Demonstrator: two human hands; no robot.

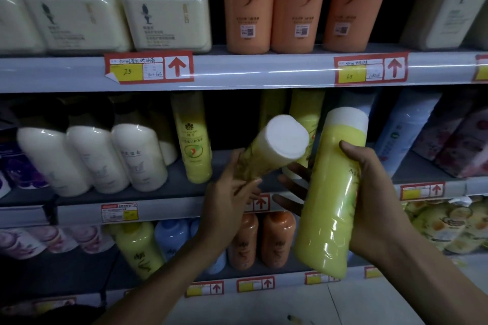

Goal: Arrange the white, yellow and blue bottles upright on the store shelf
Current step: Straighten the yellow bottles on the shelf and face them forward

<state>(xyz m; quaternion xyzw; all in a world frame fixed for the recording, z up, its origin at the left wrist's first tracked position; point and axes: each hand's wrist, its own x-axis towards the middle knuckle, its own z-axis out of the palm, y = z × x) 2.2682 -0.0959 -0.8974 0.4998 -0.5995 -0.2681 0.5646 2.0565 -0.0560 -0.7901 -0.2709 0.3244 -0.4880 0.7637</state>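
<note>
My right hand grips a tall yellow bottle with a white cap, held nearly upright in front of the middle shelf. My left hand holds a second yellow bottle, tilted with its white cap end toward me. One yellow bottle stands upright on that shelf, and another yellow bottle stands behind the tilted one. Three white bottles with dark caps lean at the left of the shelf. Blue bottles stand at the right.
The top shelf carries cream square jars and orange bottles. The bottom shelf holds yellow, blue and orange bottles. Pink patterned packs sit at the far right. Red price tags line the shelf edges.
</note>
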